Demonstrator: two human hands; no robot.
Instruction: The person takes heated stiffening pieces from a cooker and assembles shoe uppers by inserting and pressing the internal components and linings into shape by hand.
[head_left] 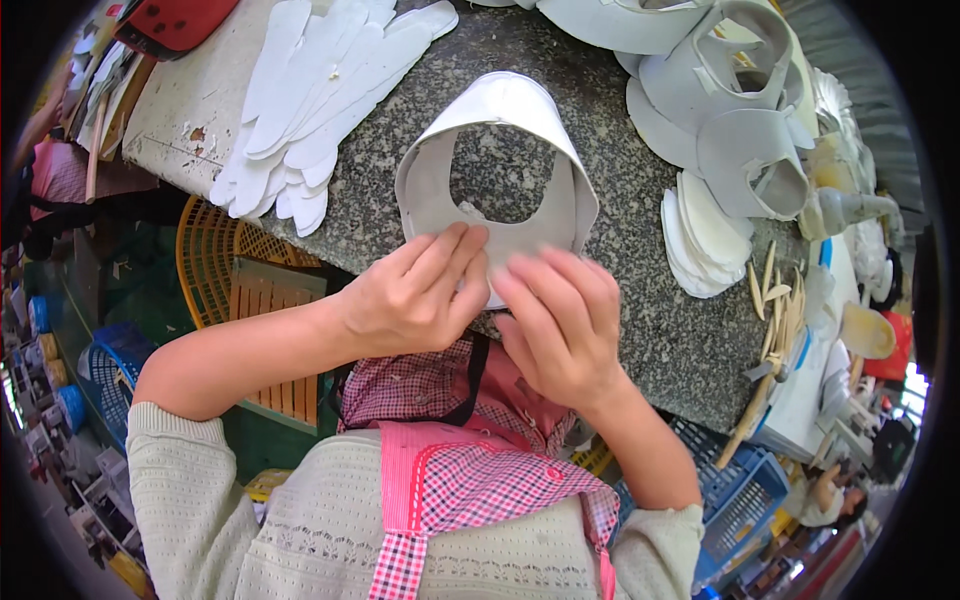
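A grey-white shoe upper (500, 105), curved and with a large oval opening, rests on the speckled stone tabletop (380, 170) in front of me. My left hand (420, 290) is closed at its near edge, fingertips pressed together against the inner face. A small pale scrap shows at the rim of the opening by those fingertips. Beside it, my right hand (565, 325) has bent fingers smeared by motion, close to the same near edge. Whether the right fingers hold anything is hidden.
Flat white sole-shaped pieces (320, 105) fan out at the far left. More grey-white uppers (715, 80) are stacked far right, above a small pile of white oval pieces (705, 235). Wooden sticks (780, 320) lie at the right edge. A yellow basket (205, 260) stands below left.
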